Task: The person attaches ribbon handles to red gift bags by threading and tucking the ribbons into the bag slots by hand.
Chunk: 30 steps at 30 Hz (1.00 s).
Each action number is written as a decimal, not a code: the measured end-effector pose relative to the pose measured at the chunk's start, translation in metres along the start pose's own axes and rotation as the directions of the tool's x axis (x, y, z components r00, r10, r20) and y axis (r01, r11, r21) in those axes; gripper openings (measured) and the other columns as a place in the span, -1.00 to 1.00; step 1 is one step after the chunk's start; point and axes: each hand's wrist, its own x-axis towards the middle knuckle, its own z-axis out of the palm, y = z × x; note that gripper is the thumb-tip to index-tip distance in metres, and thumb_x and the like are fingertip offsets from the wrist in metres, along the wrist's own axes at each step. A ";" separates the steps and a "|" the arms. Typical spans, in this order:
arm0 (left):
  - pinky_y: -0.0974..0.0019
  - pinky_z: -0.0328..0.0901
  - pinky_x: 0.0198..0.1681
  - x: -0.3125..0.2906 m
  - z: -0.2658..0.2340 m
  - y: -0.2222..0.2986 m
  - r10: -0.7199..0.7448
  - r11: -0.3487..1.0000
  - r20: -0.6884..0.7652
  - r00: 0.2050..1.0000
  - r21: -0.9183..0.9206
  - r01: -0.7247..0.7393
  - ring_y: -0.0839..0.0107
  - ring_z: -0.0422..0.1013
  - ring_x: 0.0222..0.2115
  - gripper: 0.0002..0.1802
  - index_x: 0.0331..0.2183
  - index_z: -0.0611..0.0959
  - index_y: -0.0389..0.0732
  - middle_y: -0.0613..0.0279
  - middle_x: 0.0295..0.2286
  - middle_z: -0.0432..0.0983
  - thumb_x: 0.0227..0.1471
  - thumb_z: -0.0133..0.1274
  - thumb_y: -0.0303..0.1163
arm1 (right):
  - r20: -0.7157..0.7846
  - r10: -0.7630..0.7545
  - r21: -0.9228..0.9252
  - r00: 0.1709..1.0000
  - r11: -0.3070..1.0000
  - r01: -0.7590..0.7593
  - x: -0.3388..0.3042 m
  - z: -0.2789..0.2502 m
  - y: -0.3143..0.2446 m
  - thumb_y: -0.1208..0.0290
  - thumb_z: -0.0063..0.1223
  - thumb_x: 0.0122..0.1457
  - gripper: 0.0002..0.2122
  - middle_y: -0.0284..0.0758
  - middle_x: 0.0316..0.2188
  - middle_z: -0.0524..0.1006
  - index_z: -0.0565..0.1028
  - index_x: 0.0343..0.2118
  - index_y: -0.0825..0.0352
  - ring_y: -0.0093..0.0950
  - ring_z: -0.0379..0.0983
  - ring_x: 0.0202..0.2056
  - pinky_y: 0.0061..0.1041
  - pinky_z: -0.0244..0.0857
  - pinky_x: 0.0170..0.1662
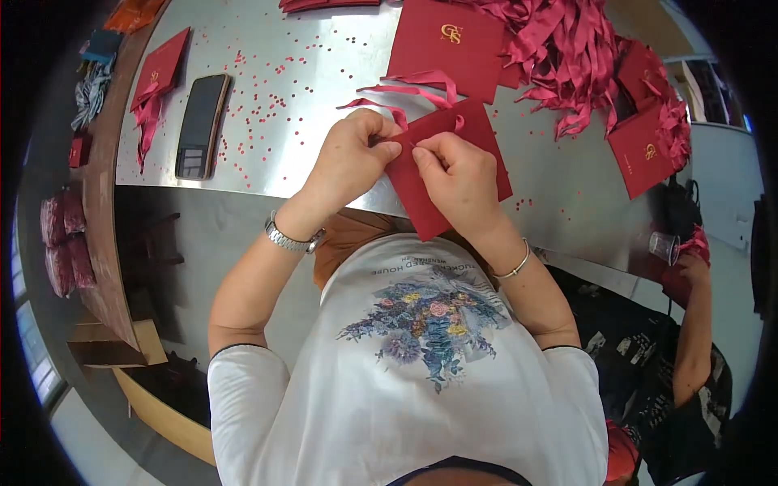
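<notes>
In front of me, over the table's near edge, is a flat red paper gift bag (477, 134), tilted. My left hand (350, 158) is closed in a pinch at its left edge, thumb on the bag. A pink-red ribbon (387, 107) runs from beside those fingers across the table. My right hand (459, 176) lies over the bag's face, thumb and index finger pinched together on a short ribbon end near the left edge. A small ribbon loop stands out of the bag above the right hand. The fingertips hide how the ribbon passes through the bag.
A large heap of ribbons (567, 57) lies at the far right, beside more red bags (640, 154). One red bag (444, 44) lies behind my hands. A phone (203, 125) and another bag (162, 69) are at the left, among red paper dots. A co-worker's hand (694, 266) shows at right.
</notes>
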 end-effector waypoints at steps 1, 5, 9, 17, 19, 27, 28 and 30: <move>0.39 0.32 -0.33 -0.002 0.001 -0.001 0.036 0.998 -0.007 0.999 0.046 -0.035 0.45 0.42 -0.43 -0.84 -0.35 0.61 -0.35 0.17 -0.42 0.51 -0.08 0.15 -0.55 | 0.025 -0.018 -0.021 1.000 1.000 0.019 0.000 -0.001 -0.001 0.44 0.14 0.04 -0.91 -0.16 -0.52 0.54 0.50 -0.44 0.33 -0.18 0.51 -0.49 -0.26 0.38 -0.43; 0.28 0.33 -0.30 -0.002 0.004 0.001 0.187 0.970 -0.062 0.980 0.169 -0.175 0.25 0.44 -0.42 -0.84 -0.39 0.58 -0.34 0.08 -0.43 0.48 -0.14 0.16 -0.57 | 0.108 -0.236 -0.276 0.966 0.926 0.257 0.008 0.000 0.005 0.48 0.05 0.03 -0.92 -0.19 -0.61 0.49 0.44 -0.53 0.34 -0.21 0.51 -0.53 -0.29 0.38 -0.50; 0.32 0.34 -0.31 0.007 0.008 -0.007 0.283 0.925 -0.119 0.952 0.295 -0.238 0.29 0.43 -0.39 -0.90 -0.44 0.57 -0.34 0.16 -0.44 0.46 -0.13 0.13 -0.63 | 0.260 -0.316 -0.458 0.912 0.792 0.405 0.025 0.004 0.001 0.49 0.01 -0.02 -0.93 -0.24 -0.66 0.46 0.40 -0.57 0.30 -0.29 0.52 -0.59 -0.35 0.39 -0.56; -0.03 0.22 -0.31 -0.002 0.008 0.018 0.402 0.869 -0.184 0.897 0.385 -0.311 -0.17 0.31 -0.38 -0.89 -0.48 0.46 -0.37 -0.21 -0.47 0.38 -0.21 -0.07 -0.69 | 0.432 -0.090 -0.497 0.897 0.807 0.320 0.046 0.002 -0.042 0.47 -0.01 -0.05 -0.90 -0.14 -0.56 0.52 0.46 -0.48 0.38 -0.23 0.53 -0.54 -0.24 0.41 -0.51; 0.00 0.24 -0.33 0.006 0.017 0.001 0.420 0.866 -0.187 0.888 0.373 -0.332 -0.16 0.33 -0.38 -0.91 -0.51 0.47 -0.36 -0.19 -0.47 0.39 -0.20 -0.07 -0.71 | 0.476 -0.014 -0.545 0.880 0.780 0.307 0.048 0.001 -0.034 0.45 -0.02 0.01 -0.89 -0.14 -0.51 0.58 0.55 -0.47 0.29 -0.21 0.57 -0.49 -0.20 0.45 -0.43; 0.19 0.34 -0.32 -0.002 0.019 -0.008 0.577 0.788 -0.172 0.798 0.373 -0.490 0.06 0.42 -0.40 -0.85 -0.48 0.49 -0.30 0.02 -0.45 0.45 -0.18 0.14 -0.64 | 0.287 -0.002 -0.280 0.958 0.956 0.086 0.043 -0.004 -0.012 0.37 0.00 0.00 -0.81 -0.08 -0.60 0.54 0.56 -0.60 0.37 -0.15 0.55 -0.46 -0.15 0.42 -0.37; 0.18 0.34 -0.32 -0.003 0.016 -0.006 0.551 0.814 -0.191 0.812 0.338 -0.472 0.05 0.43 -0.39 -0.87 -0.48 0.52 -0.31 0.00 -0.45 0.46 -0.18 0.14 -0.64 | 0.281 -0.015 -0.366 0.960 0.922 0.121 0.039 -0.004 -0.015 0.39 0.00 0.03 -0.82 -0.05 -0.57 0.54 0.52 -0.54 0.39 -0.09 0.54 -0.45 -0.14 0.42 -0.34; 0.19 0.36 -0.31 0.000 0.010 -0.002 0.535 0.827 -0.191 0.823 0.316 -0.465 0.06 0.45 -0.37 -0.89 -0.48 0.56 -0.33 -0.01 -0.43 0.47 -0.18 0.16 -0.62 | 0.270 -0.024 -0.363 0.963 0.923 0.125 0.037 0.000 -0.014 0.38 0.00 0.05 -0.83 -0.04 -0.54 0.54 0.49 -0.49 0.40 -0.07 0.53 -0.44 -0.13 0.42 -0.33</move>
